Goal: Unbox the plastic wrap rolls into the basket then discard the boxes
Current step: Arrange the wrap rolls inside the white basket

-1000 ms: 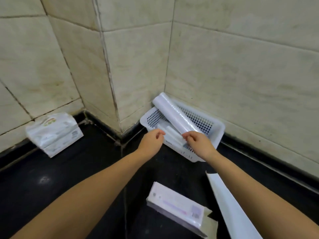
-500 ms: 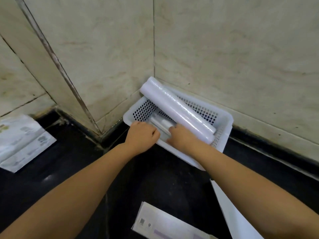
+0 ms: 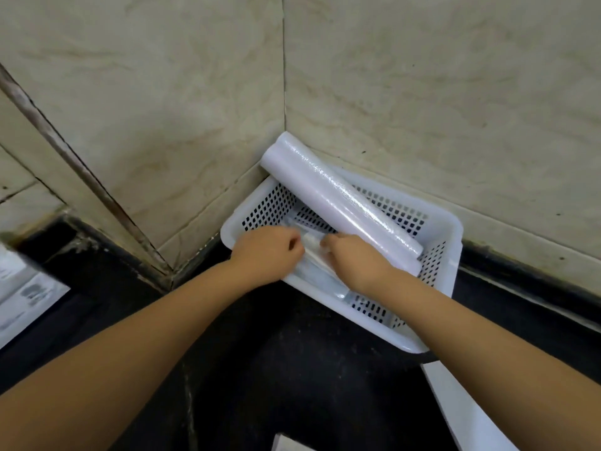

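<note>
A white perforated basket [image 3: 437, 333] sits on the dark counter in the wall corner. Two long plastic wrap rolls [image 3: 341, 200] lie side by side across it, their far ends sticking out over the rim against the wall. Both of my hands are inside the basket. My left hand [image 3: 266, 252] and my right hand [image 3: 354, 258] are closed on a small plastic wrap roll in clear film [image 3: 313, 247] that lies low in the basket, partly hidden by my hands. A white box corner [image 3: 287, 444] shows at the bottom edge.
A flat white box piece [image 3: 471, 415] lies at the bottom right, just below the basket. A pack with printed labels [image 3: 26, 297] lies at the far left on the counter. Tiled walls close in behind and to the left of the basket.
My right hand let go of the long roll, which now rests across the basket. Both hands moved down into the basket and closed on the small roll. The view moved closer.
</note>
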`<move>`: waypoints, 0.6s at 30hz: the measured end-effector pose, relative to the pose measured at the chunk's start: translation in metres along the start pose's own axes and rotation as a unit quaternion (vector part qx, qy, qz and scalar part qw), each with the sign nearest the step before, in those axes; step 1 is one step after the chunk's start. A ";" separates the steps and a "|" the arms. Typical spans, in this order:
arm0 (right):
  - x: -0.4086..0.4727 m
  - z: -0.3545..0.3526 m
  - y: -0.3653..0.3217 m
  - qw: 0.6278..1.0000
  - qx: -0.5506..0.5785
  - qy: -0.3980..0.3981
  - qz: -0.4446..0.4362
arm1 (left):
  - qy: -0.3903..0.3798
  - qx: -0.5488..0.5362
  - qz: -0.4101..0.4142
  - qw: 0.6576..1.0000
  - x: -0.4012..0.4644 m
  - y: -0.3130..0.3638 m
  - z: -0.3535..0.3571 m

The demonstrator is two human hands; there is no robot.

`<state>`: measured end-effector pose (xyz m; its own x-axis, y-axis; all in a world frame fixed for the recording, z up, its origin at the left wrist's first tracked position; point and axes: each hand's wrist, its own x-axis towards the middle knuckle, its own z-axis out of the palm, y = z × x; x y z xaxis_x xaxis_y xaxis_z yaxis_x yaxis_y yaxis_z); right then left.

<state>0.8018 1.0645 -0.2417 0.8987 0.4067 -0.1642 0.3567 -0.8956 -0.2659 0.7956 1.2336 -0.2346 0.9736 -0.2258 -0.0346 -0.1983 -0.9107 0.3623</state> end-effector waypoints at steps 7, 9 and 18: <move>0.006 0.008 -0.008 0.998 -0.018 -0.044 0.032 | -0.095 0.050 0.072 0.992 0.053 -0.010 0.002; 0.002 0.006 -0.007 0.999 -0.016 -0.034 0.022 | -0.102 0.005 0.064 0.993 0.060 -0.013 0.004; -0.013 0.004 0.001 0.996 0.049 -0.074 0.020 | -0.211 -0.122 0.002 0.970 0.084 -0.016 0.005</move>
<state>0.7893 1.0593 -0.2430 0.8620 0.3991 -0.3126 0.2878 -0.8928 -0.3464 0.8796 1.2281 -0.2478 0.8293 -0.3980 -0.3921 -0.1199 -0.8123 0.5708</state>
